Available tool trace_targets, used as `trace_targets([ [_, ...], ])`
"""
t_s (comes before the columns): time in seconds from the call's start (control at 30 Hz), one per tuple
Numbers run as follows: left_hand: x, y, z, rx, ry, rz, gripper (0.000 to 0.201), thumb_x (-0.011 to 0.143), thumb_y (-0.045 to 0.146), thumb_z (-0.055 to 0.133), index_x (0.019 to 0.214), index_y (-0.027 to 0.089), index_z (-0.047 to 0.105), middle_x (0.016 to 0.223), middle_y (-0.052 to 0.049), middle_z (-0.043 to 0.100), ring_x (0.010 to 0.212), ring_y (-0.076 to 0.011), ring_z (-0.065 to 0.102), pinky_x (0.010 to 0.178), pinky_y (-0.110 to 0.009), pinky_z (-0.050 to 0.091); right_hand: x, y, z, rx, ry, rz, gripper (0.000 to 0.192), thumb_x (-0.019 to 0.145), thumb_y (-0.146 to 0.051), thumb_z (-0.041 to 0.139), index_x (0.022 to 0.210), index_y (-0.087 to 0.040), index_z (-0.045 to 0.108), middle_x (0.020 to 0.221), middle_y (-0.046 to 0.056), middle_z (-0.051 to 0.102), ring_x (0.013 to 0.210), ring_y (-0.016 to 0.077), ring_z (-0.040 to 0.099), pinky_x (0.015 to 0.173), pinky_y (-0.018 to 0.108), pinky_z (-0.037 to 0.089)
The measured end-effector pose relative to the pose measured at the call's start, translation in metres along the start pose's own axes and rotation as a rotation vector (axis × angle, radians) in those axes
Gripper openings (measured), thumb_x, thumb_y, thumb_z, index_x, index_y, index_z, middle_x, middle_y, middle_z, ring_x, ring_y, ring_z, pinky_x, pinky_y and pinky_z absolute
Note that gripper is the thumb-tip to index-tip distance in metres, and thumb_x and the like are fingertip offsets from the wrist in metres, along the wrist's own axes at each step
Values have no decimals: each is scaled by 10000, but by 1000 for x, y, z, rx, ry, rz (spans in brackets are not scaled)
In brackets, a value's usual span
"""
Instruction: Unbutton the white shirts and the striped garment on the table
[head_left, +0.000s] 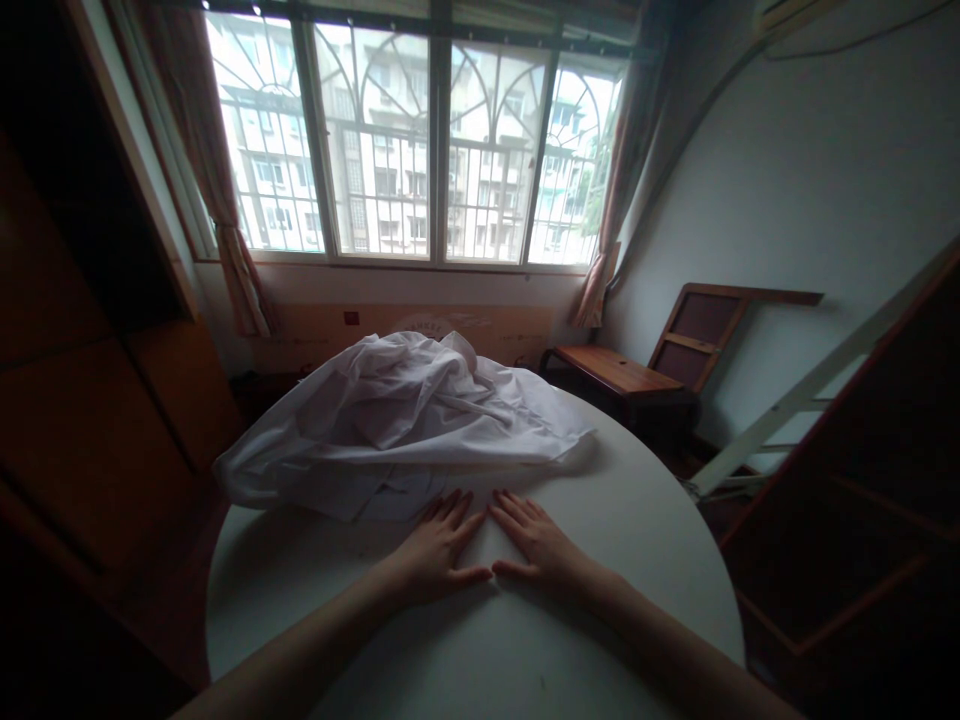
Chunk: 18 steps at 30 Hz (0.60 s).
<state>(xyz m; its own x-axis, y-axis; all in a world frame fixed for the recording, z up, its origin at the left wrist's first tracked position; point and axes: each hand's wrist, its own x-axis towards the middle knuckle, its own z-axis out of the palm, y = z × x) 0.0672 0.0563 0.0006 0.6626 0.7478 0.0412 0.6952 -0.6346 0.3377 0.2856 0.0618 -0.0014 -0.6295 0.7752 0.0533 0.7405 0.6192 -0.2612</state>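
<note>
Both my hands lie flat on a round white table (600,530), fingers stretched out and thumbs almost meeting. My left hand (439,548) is open, its fingertips close to the near edge of a crumpled white cloth (450,400). Whether they touch it I cannot tell. My right hand (536,545) is also open, resting on the bare tabletop just in front of the cloth. Neither hand holds anything. The cloth is heaped over the far half of the table, and its left end hangs past the rim. What kind of cloth item it is does not show.
Beyond the table stands a low wooden bench (615,368), with a wooden frame (705,325) leaning at the wall. A white ladder-like frame (787,405) and a dark panel (855,500) are on the right. Wooden cabinets (82,400) stand left; a large cardboard box (315,325) is under the window.
</note>
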Motion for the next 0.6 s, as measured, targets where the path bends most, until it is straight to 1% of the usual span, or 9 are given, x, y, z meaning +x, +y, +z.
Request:
trace_targets([
  [0.27, 0, 1, 0, -1, -2, -6, 785, 731, 697, 316, 1366, 244, 230, 1457, -98, 123, 1329, -293, 90, 1058, -449, 149, 0, -3, -3, -21, -26, 23, 810, 739, -658, 392, 1347, -128, 311, 1422, 135, 216, 1310, 275, 173, 1055, 435, 158],
  [0.6, 0, 1, -1, 0, -1, -5, 780, 734, 693, 319, 1369, 252, 218, 1458, -94, 123, 1329, -291, 90, 1058, -450, 147, 0, 1, 1, -4, -2, 8, 806, 735, -650, 413, 1349, -138, 306, 1422, 137, 217, 1310, 274, 171, 1054, 440, 154],
])
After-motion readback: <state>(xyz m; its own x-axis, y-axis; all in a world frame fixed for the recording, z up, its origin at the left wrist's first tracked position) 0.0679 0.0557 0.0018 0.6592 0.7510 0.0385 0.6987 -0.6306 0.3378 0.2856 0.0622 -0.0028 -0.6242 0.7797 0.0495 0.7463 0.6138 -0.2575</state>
